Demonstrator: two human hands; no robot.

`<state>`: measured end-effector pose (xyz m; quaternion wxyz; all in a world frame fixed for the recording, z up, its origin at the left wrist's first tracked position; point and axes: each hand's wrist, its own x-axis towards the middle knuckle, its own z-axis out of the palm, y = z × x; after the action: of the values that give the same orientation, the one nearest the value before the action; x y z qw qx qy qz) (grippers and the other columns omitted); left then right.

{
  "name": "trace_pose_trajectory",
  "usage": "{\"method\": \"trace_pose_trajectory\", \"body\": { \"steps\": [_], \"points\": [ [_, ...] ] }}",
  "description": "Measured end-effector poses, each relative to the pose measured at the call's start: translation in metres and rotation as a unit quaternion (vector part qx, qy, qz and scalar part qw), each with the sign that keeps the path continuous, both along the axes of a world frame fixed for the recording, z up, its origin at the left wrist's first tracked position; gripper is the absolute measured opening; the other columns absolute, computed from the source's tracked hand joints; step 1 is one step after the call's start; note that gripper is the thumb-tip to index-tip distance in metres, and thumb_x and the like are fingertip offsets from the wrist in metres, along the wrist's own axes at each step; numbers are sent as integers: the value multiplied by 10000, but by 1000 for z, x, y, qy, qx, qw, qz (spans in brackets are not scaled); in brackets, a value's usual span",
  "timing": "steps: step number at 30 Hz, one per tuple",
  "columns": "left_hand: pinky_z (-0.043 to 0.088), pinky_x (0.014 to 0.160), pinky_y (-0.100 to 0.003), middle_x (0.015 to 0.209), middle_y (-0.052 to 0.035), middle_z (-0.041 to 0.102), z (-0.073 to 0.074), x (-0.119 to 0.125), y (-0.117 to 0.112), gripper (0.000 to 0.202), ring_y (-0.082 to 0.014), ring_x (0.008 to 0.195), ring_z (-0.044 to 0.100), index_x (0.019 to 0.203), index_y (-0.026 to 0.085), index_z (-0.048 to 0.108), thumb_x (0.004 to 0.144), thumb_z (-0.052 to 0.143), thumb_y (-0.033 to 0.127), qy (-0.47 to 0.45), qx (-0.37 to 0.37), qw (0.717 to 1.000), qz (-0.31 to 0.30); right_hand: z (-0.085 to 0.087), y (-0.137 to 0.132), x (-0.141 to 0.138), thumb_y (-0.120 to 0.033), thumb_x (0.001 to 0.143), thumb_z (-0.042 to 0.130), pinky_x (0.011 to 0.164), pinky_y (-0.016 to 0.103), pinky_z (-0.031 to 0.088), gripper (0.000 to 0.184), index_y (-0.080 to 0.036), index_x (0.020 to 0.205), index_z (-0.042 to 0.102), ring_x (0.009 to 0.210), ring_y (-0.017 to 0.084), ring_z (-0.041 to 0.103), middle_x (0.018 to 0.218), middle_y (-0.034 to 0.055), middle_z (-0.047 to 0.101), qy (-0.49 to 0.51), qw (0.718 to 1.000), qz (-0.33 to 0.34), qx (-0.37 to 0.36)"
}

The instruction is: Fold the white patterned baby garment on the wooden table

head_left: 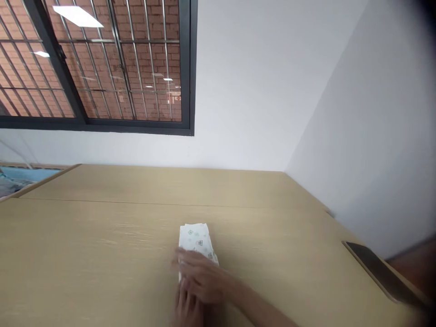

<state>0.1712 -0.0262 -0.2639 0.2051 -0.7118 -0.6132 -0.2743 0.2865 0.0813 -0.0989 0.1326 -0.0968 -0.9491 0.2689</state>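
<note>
Together we are pressing our right hand [200,277] and left hand [185,306], palms flat and gripping nothing, onto the small folded white patterned cloth [197,240], pinning its near end against the pale wooden table [102,254] beneath.

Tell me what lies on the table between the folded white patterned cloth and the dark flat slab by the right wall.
Nothing: in the head view, only bare light wooden tabletop runs from the folded white patterned cloth to the dark flat slab.

White cloth [197,240], small green-grey prints; pale wood table [102,254]; red brick [150,54] behind dark window frame [186,68].
</note>
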Motion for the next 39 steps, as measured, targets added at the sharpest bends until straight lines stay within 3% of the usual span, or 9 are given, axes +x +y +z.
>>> {"method": "trace_pose_trajectory", "body": {
  "steps": [4, 10, 17, 24, 28, 31, 34, 36, 39],
  "points": [
    [538, 904, -516, 1140, -92, 748, -25, 1, 0, 565, -341, 1044, 687, 1373, 278, 591, 820, 651, 176, -7, -1, 1000, -6, -17, -12, 4, -386, 1056, 407, 1245, 380, 191, 494, -289, 1540, 377, 1506, 182, 277, 1557, 33, 460, -24, 997, 69, -3],
    [536, 879, -432, 1202, -165, 718, -10, -11, 6, 543, -351, 1090, 674, 1280, 169, 646, 791, 675, 403, 105, 82, 991, -18, -45, 42, -5, -427, 1068, 366, 1245, 486, 169, 529, -245, 1564, 332, 1517, 233, 249, 1625, 88, 325, -59, 994, 11, 88],
    [544, 926, -447, 1414, -150, 597, -4, -8, 4, 831, -378, 1263, 582, 1531, 170, 381, 760, 654, 323, 105, 34, 994, 12, -47, 107, -10, -455, 1072, 319, 1243, 523, 183, 577, -237, 1599, 228, 1534, 254, 187, 1657, 88, 214, -88, 985, -69, 135],
    [587, 889, -471, 1413, -180, 588, -3, -8, 2, 869, -388, 1322, 537, 1566, 140, 285, 803, 630, 371, 87, 34, 996, 3, -52, 99, 0, -451, 1080, 270, 1257, 468, 176, 586, -181, 1598, 223, 1548, 219, 119, 1664, 98, 206, -62, 975, -146, 156],
    [604, 870, -460, 1402, -182, 597, 0, -12, 4, 852, -385, 1417, 426, 1552, 132, 326, 801, 644, 380, 105, 47, 993, -12, -64, 94, 45, -417, 1072, 268, 1251, 469, 191, 589, -158, 1598, 218, 1544, 224, 146, 1658, 109, 231, -65, 952, -248, 169],
    [611, 862, -468, 1401, -183, 597, 0, -13, 5, 854, -388, 1431, 402, 1556, 135, 315, 810, 637, 395, 101, 51, 993, -12, -69, 94, 116, -418, 1039, 314, 1221, 523, 224, 607, -166, 1588, 255, 1524, 273, 221, 1637, 135, 287, -82, 899, -393, 177],
    [605, 876, -492, 1414, -177, 588, -1, -7, 3, 863, -395, 1414, 426, 1574, 151, 264, 813, 620, 348, 76, 45, 996, -8, -58, 93, 211, -484, 982, 356, 1146, 569, 306, 666, -80, 1511, 378, 1459, 370, 332, 1557, 234, 388, -83, 792, -579, 176],
    [585, 911, -523, 1443, -180, 559, -1, -3, 1, 877, -406, 1413, 424, 1587, 162, 215, 812, 606, 288, 47, 30, 998, 4, -42, 90, 279, -573, 937, 412, 1110, 583, 317, 767, -25, 1472, 407, 1393, 427, 394, 1479, 300, 439, -74, 694, -697, 162],
    [546, 967, -553, 1492, -177, 508, 0, 1, -2, 874, -411, 1430, 395, 1597, 188, 173, 827, 583, 246, 15, 10, 1000, 8, -19, 80, 369, -717, 854, 502, 1004, 638, 323, 932, 10, 1437, 457, 1329, 515, 399, 1382, 407, 437, -80, 507, -851, 108]
  ]
}}
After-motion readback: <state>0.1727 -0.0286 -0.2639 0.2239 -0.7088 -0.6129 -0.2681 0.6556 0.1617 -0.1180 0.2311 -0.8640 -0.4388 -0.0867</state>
